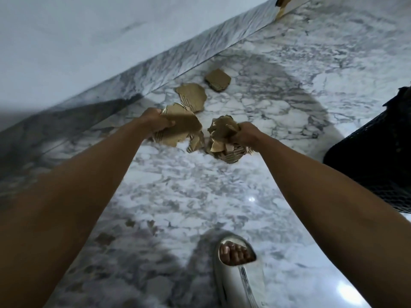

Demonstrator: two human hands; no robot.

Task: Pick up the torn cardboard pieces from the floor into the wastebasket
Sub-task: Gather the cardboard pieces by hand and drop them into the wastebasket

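Both my arms reach down toward the marble floor. My left hand (154,122) grips a large torn brown cardboard piece (181,127). My right hand (245,135) holds a crumpled bunch of several torn cardboard pieces (223,138). Two more pieces lie on the floor beyond my hands: a jagged flat one (192,96) and a squarish stack (218,80) close to the wall base. The black mesh wastebasket (378,156) stands at the right edge, only partly in view.
A marble skirting and pale wall (89,52) run diagonally along the left. My foot in a pale slipper (236,263) stands at the bottom centre. Small brown scraps (130,223) dot the floor near my left forearm. A torn brown patch (281,5) shows at the top.
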